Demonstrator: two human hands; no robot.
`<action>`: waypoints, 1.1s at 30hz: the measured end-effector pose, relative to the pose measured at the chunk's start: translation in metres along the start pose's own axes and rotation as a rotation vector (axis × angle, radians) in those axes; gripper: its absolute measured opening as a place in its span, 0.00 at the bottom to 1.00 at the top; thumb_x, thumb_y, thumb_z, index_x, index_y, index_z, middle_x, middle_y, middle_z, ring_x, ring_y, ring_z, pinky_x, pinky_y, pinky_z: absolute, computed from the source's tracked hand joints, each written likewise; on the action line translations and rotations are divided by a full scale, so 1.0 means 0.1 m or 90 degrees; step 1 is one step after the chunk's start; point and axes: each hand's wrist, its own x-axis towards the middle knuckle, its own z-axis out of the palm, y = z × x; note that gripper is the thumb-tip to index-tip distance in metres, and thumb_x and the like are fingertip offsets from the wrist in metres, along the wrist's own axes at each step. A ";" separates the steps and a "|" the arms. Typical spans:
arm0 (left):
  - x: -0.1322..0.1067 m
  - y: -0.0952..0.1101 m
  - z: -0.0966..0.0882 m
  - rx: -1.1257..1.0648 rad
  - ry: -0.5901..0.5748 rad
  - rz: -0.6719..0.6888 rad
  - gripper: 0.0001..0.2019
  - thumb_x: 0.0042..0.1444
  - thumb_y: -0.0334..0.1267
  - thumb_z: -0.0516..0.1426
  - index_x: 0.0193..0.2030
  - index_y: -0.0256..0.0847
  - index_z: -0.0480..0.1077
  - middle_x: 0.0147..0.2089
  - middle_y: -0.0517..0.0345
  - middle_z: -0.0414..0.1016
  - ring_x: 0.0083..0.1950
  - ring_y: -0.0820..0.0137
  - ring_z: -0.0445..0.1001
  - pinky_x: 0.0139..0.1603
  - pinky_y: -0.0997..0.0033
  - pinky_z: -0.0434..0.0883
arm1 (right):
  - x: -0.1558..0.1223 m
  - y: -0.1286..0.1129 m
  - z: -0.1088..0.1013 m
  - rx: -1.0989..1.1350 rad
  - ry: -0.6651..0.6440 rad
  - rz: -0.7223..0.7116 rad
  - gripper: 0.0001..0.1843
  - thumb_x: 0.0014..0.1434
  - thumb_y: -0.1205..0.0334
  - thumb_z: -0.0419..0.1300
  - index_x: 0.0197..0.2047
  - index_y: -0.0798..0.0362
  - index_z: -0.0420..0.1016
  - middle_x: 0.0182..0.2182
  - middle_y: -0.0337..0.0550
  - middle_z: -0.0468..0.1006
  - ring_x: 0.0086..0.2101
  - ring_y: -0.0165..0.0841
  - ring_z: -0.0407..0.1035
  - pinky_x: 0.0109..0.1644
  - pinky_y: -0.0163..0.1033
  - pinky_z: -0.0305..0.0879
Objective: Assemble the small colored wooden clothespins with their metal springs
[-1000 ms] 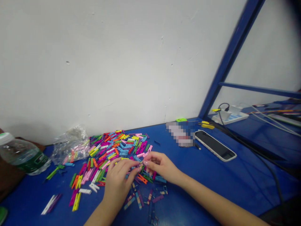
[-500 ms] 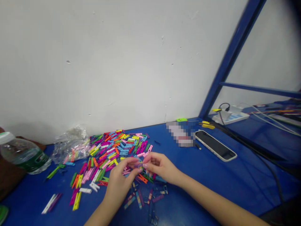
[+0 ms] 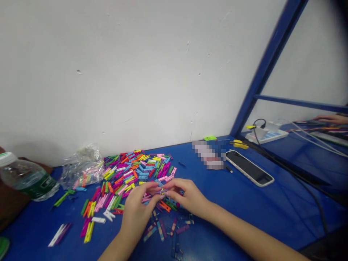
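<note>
- Head view: compared with half a second earlier, another person's hand [image 3: 330,118] had appeared at the far right edge, and the right hand's fingers had flattened toward the left's.
- Both bare hands met at the fingertips; the left hand [image 3: 136,210] and right hand [image 3: 191,197] were nearly closed, pinching one small, mostly hidden piece [image 3: 162,191] between them, just above the near side of the heap of multicoloured clothes pegs [image 3: 130,170] on the blue bench [image 3: 217,203].
- Counted: one black-screened phone in a pale case [image 3: 249,167] and one clear plastic bottle with a white cap and green label [image 3: 29,179]; pegs too many to count.
- One crinkled transparent plastic bag [image 3: 84,159] showed pink and orange pegs, whether inside or behind unclear.
</note>
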 end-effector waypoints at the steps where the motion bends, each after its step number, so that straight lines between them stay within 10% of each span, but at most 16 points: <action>1: 0.00 -0.01 0.00 0.004 0.002 0.004 0.12 0.44 0.38 0.59 0.37 0.42 0.66 0.32 0.61 0.75 0.33 0.69 0.74 0.38 0.67 0.70 | 0.00 0.01 0.00 -0.015 0.004 -0.011 0.09 0.52 0.60 0.55 0.35 0.55 0.72 0.26 0.40 0.72 0.24 0.26 0.63 0.26 0.30 0.58; 33: -0.01 0.00 0.00 0.097 -0.012 0.064 0.12 0.48 0.39 0.56 0.41 0.43 0.64 0.32 0.59 0.76 0.34 0.68 0.74 0.37 0.67 0.69 | -0.02 0.02 0.00 -0.115 -0.007 -0.057 0.11 0.54 0.60 0.53 0.41 0.52 0.69 0.26 0.39 0.73 0.25 0.27 0.66 0.30 0.31 0.60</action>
